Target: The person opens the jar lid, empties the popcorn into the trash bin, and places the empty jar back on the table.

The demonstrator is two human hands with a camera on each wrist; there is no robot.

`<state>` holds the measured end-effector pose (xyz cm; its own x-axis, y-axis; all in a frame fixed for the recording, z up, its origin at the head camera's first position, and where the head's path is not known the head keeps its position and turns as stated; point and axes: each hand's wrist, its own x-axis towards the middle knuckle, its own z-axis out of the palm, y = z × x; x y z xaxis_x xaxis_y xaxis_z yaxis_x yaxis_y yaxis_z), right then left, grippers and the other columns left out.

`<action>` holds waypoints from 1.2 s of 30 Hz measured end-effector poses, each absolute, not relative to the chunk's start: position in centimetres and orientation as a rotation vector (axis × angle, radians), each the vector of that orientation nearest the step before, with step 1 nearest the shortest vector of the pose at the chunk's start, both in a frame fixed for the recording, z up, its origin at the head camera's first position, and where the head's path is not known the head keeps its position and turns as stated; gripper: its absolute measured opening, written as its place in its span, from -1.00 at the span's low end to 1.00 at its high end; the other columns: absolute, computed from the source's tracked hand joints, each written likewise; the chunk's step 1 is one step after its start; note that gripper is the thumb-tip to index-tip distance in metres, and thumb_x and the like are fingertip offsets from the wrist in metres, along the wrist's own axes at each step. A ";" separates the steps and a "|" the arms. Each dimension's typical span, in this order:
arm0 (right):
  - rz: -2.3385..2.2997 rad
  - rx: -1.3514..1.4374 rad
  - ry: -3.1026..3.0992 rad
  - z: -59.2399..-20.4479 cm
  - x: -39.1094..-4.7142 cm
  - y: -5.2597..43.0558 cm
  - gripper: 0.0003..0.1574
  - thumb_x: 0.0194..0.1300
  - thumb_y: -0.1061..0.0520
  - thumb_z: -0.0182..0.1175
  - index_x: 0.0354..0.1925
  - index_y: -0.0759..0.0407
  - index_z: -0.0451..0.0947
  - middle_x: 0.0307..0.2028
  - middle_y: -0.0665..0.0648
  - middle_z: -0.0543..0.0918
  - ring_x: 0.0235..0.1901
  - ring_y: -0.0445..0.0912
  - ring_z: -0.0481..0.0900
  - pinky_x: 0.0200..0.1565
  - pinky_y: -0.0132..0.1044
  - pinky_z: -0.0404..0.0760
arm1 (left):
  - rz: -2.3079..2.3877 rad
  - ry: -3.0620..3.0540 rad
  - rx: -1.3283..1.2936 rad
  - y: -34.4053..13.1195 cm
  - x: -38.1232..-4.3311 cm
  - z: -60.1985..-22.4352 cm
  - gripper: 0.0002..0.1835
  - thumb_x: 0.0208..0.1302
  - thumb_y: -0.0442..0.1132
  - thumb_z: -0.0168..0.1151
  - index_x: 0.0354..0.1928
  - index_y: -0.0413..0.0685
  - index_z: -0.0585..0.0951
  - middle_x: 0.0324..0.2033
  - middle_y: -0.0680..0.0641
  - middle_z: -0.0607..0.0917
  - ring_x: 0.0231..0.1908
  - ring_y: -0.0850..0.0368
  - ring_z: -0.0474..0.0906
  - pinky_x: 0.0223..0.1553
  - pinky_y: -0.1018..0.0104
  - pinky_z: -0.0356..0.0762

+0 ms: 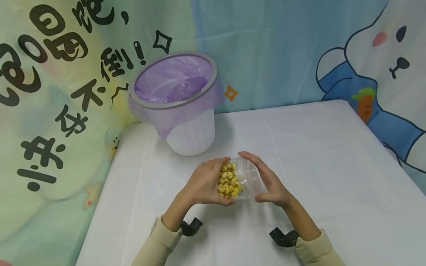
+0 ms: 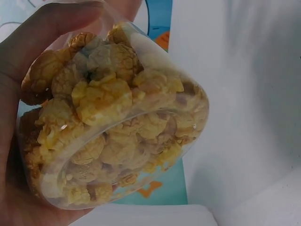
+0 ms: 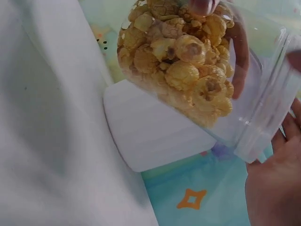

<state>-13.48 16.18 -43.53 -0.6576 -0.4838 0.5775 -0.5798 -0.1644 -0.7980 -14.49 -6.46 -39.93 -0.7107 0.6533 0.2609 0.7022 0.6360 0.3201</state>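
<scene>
A clear plastic jar [image 1: 237, 192] lies tilted on its side in the air above the white table, with yellow popcorn [image 2: 103, 101] filling its base end. My left hand [image 1: 204, 183] grips the jar's body, thumb on the near side and fingers over the far side. At the other end is a clear lid [image 1: 249, 177] with a ridged edge. My right hand [image 1: 274, 186] curves round this lid, fingertips at its far edge and thumb at the near edge. In the right wrist view, part of the right hand [image 3: 275, 188] shows beside the lid.
A white bin [image 1: 193, 135] with a grey rim and a purple bag liner [image 1: 176, 79] stands beyond my hands at the back left. The white tabletop [image 1: 316, 155] meets a printed cloth backdrop [image 1: 266, 55] behind and at the sides.
</scene>
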 end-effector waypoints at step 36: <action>1.739 1.079 -2.318 -43.1 -13.8 15.8 0.30 -0.02 -0.25 0.26 0.44 0.13 -0.24 0.41 0.17 -0.08 0.36 0.15 -0.19 -0.01 0.53 -0.07 | -0.569 -2.717 -1.119 -7.0 -15.2 -40.6 0.17 -0.46 0.31 0.45 0.25 -0.13 0.24 -0.02 -0.03 0.51 -0.14 0.13 0.48 -0.12 0.23 0.46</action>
<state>-13.82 15.80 -43.06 -0.7554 -0.4953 0.4291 -0.5506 0.1246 -0.8254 -15.20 -7.04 -40.56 -0.7108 0.6469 0.2761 0.7033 0.6499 0.2881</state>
